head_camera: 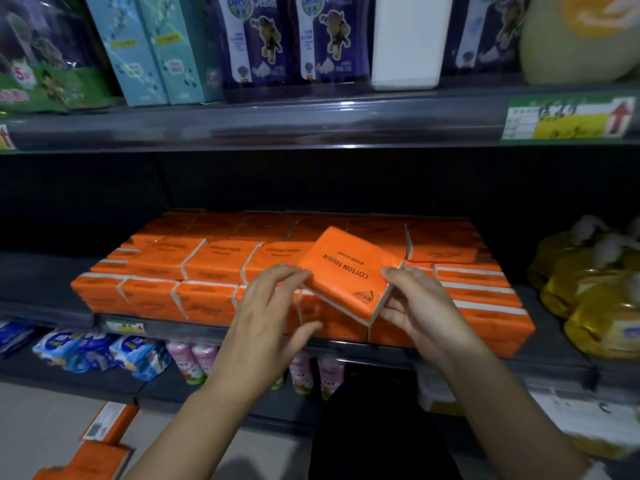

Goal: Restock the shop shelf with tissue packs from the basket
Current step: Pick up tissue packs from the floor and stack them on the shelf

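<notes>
While the left hand [273, 306] and right hand [415, 306] each clasp the tilted tissue pack [346, 268] above the shelf [207, 329], placement appears underway; next, level it onto the stack [204, 265].

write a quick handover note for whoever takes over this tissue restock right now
Left hand: holds the tilted tissue pack at its left edge.
Right hand: grips its right corner.
The pack hangs above the front rows, not set down.
Done: stacked packs fill most of the shelf.
To do: place this pack; more orange packs lie at lower left; basket not made out.
</notes>
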Demonstrator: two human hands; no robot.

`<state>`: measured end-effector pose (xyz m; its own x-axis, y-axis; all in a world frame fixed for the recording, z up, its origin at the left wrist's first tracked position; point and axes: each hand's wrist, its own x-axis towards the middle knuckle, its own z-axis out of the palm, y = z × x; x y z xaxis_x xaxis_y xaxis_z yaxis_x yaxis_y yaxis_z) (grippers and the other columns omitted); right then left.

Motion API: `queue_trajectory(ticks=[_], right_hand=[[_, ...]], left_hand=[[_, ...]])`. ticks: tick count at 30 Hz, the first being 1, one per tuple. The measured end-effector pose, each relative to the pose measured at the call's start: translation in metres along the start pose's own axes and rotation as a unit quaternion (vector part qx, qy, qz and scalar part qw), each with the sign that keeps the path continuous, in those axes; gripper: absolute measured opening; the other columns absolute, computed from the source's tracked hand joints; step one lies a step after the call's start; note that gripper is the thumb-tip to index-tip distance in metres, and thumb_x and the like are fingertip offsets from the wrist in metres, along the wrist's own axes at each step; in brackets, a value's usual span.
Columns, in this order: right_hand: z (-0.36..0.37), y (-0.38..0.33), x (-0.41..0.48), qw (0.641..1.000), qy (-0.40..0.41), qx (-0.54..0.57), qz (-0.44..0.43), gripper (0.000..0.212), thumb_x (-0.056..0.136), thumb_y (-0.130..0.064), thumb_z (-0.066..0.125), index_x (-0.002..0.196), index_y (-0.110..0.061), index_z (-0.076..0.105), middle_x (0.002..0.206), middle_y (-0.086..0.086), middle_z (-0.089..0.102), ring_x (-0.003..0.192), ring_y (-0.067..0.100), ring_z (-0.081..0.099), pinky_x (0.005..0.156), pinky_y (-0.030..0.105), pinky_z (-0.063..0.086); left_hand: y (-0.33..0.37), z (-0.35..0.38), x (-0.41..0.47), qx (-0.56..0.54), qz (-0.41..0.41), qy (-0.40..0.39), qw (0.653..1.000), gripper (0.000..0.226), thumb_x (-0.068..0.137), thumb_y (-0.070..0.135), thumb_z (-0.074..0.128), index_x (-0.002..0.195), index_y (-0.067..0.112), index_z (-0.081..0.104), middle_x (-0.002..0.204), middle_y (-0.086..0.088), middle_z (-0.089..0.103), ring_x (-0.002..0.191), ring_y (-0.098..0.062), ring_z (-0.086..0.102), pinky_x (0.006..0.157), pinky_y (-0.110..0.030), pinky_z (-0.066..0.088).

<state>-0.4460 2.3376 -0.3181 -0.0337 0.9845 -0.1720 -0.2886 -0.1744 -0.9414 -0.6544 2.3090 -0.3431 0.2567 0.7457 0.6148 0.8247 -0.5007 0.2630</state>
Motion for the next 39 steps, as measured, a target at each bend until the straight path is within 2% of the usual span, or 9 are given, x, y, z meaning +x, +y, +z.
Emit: queue_trajectory(ticks=[3,6,11,15,20,24,27,31,39], right_hand=[[-0.012,-0.001,0.003,0.999,0.027,0.037,-0.009,0.012,0.092,-0.017,0.055,0.103,-0.011,0.054,0.096,0.007,0.072,0.084,0.018,0.072,0.073,0.032,0.055],[-0.016,0.007,0.004,0.995,0.044,0.086,-0.012,0.017,0.088,-0.005,0.057,0.102,-0.008,0.048,0.104,0.014,0.067,0.089,0.022,0.07,0.075,0.033,0.057],[-0.019,0.022,-0.001,0.999,-0.021,0.044,-0.002,0.042,0.074,0.008,0.066,0.108,-0.009,0.047,0.103,0.013,0.068,0.09,0.023,0.069,0.076,0.031,0.055],[-0.036,0.015,0.0,0.998,-0.061,-0.026,-0.015,0.072,0.063,-0.007,0.078,0.126,-0.024,0.045,0.112,0.004,0.068,0.102,0.022,0.066,0.093,0.043,0.051],[-0.069,-0.009,0.012,0.995,-0.012,-0.089,-0.037,0.056,0.085,-0.008,0.062,0.125,-0.043,0.045,0.116,-0.004,0.063,0.105,0.015,0.062,0.094,0.041,0.048],[-0.086,-0.016,0.016,0.993,0.003,-0.114,-0.03,0.028,0.086,-0.002,0.057,0.099,-0.025,0.065,0.101,0.008,0.066,0.084,0.015,0.066,0.065,0.027,0.055],[-0.098,-0.019,0.024,0.996,0.081,-0.042,-0.016,0.016,0.088,-0.002,0.056,0.094,-0.015,0.062,0.099,0.01,0.06,0.086,0.018,0.062,0.055,0.023,0.056],[-0.112,-0.018,0.037,0.981,0.196,0.0,0.005,0.007,0.089,-0.007,0.057,0.09,-0.013,0.057,0.1,0.009,0.053,0.09,0.022,0.057,0.057,0.027,0.059],[-0.093,0.001,0.056,0.972,0.211,-0.097,-0.021,0.023,0.09,-0.012,0.059,0.112,-0.007,0.052,0.092,0.0,0.05,0.082,0.015,0.057,0.076,0.036,0.055]], left_hand=[[0.017,0.006,0.009,-0.15,-0.18,-0.015,0.972,0.071,0.076,0.053,0.06,0.137,0.023,0.039,0.128,0.014,0.04,0.116,-0.003,0.044,0.098,-0.022,0.036],[0.035,0.019,0.021,-0.36,-0.328,-0.044,0.872,0.075,0.065,0.06,0.058,0.131,0.032,0.036,0.123,0.011,0.052,0.106,-0.008,0.058,0.093,-0.032,0.049],[0.053,0.039,0.037,-0.451,-0.344,-0.037,0.823,0.033,0.089,0.019,0.061,0.117,0.034,0.05,0.108,0.001,0.065,0.095,-0.009,0.064,0.079,-0.02,0.05],[0.049,0.038,0.047,-0.468,-0.318,-0.082,0.82,0.036,0.091,0.009,0.057,0.107,0.042,0.057,0.114,-0.002,0.063,0.104,-0.018,0.062,0.082,-0.028,0.052],[0.044,0.038,0.064,-0.423,-0.253,-0.135,0.859,0.035,0.092,0.007,0.056,0.11,0.037,0.057,0.116,0.008,0.061,0.102,-0.004,0.059,0.077,-0.012,0.049],[0.04,0.048,0.078,-0.4,-0.266,-0.105,0.871,0.031,0.088,0.021,0.062,0.118,0.03,0.057,0.121,0.004,0.06,0.113,-0.009,0.056,0.085,-0.012,0.045],[0.03,0.053,0.084,-0.276,-0.251,-0.063,0.926,0.037,0.09,0.029,0.058,0.126,0.02,0.058,0.124,0.002,0.059,0.116,-0.007,0.05,0.087,-0.006,0.037],[0.008,0.056,0.081,-0.017,-0.145,-0.084,0.986,0.045,0.087,0.028,0.064,0.13,0.016,0.055,0.133,-0.003,0.053,0.127,-0.02,0.042,0.104,-0.028,0.031],[-0.012,0.062,0.082,0.193,-0.145,-0.191,0.952,0.059,0.087,0.044,0.058,0.141,0.037,0.035,0.149,0.004,0.029,0.14,-0.023,0.018,0.111,-0.051,0.021]])
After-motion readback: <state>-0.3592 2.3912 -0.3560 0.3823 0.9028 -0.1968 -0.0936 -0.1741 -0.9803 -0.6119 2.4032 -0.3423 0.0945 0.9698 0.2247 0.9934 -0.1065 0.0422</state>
